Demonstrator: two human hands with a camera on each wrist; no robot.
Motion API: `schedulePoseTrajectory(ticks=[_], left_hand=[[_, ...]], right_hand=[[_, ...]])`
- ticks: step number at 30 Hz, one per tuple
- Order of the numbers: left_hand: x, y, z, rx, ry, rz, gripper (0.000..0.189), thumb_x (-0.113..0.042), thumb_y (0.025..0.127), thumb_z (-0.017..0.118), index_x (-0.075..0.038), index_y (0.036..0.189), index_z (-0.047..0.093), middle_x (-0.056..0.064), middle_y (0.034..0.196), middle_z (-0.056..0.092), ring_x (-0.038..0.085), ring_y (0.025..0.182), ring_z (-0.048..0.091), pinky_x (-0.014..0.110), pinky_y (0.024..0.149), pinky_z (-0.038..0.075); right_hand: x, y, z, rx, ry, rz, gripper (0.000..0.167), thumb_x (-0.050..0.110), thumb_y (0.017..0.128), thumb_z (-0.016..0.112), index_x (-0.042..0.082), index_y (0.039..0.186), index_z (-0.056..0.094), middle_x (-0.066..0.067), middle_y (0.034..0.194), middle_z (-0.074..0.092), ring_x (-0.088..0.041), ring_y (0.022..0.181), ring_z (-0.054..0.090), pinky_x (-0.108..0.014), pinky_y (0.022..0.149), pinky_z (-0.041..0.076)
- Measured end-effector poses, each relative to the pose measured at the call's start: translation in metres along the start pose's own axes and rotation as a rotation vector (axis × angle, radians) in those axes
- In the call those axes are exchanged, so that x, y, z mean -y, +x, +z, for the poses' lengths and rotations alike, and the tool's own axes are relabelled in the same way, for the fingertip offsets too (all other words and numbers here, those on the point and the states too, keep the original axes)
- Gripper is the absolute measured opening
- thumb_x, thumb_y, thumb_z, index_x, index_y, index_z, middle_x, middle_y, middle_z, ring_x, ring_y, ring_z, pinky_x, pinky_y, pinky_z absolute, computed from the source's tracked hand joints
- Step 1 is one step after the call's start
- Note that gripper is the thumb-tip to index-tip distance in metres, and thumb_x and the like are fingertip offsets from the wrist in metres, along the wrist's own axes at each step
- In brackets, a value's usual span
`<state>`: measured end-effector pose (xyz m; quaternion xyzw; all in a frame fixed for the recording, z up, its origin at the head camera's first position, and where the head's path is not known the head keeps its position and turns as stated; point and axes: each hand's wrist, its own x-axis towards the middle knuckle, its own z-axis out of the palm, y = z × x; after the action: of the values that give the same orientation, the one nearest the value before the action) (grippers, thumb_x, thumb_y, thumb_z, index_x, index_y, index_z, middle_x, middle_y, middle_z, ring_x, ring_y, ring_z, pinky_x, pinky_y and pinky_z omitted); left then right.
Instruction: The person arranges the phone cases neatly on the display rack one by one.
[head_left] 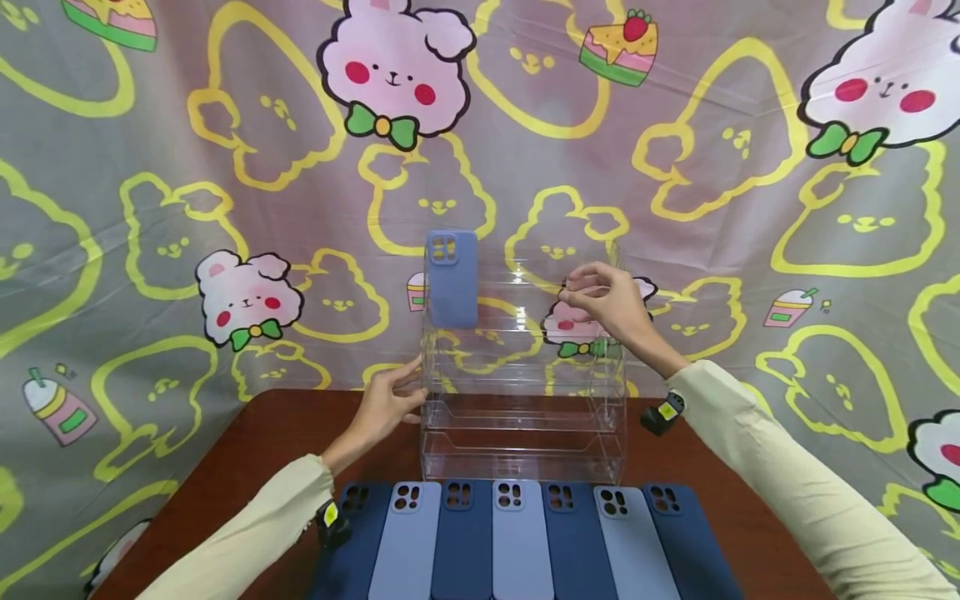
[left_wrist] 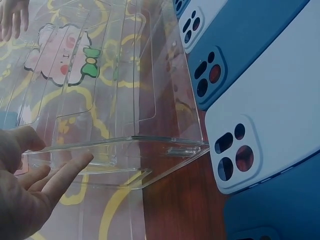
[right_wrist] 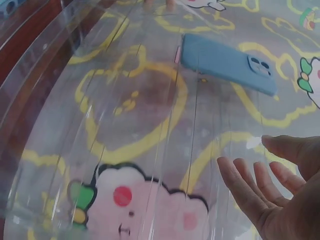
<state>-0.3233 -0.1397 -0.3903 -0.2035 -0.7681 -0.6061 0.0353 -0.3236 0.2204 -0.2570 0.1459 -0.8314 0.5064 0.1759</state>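
Flanking a clear rack (head_left: 521, 467) with one blue case (head_left: 454, 292), left hand (head_left: 384, 407), right hand (head_left: 617, 304) (grip relaxed, empty)

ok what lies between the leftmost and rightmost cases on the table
Three light cases alternating with two dark cases, shown in the head view.

And there hung the cloth (head_left: 712, 250), filling the back and both sides of the head view, grey at the flanks, blushing pink through the middle, lightly creased! Yellow outlines (head_left: 847, 269) wandered all over it, and in among them came the rabbits (head_left: 393, 75), pale pink, red-cheeked, sporting green bows (head_left: 382, 127)! Cakes (head_left: 618, 54) turned up near the top, pink cups (head_left: 60, 412) lower down! Below stood the table (head_left: 292, 425), dark reddish brown, its far left corner rounded, its back edge near the cloth, everything softly lit
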Motion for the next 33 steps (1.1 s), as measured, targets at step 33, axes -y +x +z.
schedulePoseTrajectory(ticks=[33], left_hand=[[0.001,-0.004,-0.004,-0.005,0.006,-0.030,0.064,0.013,0.097,0.061,0.002,0.157,0.041,0.036,0.149,0.049,0.054,0.120,0.063,0.044,0.072,0.069]], right_hand=[[-0.077,-0.107,-0.056,-0.097,-0.282,0.040,0.037,0.005,0.095,0.077,-0.009,0.125,0.062,-0.030,0.116,0.068,-0.018,0.087,0.076,-0.030,0.062,0.067]])
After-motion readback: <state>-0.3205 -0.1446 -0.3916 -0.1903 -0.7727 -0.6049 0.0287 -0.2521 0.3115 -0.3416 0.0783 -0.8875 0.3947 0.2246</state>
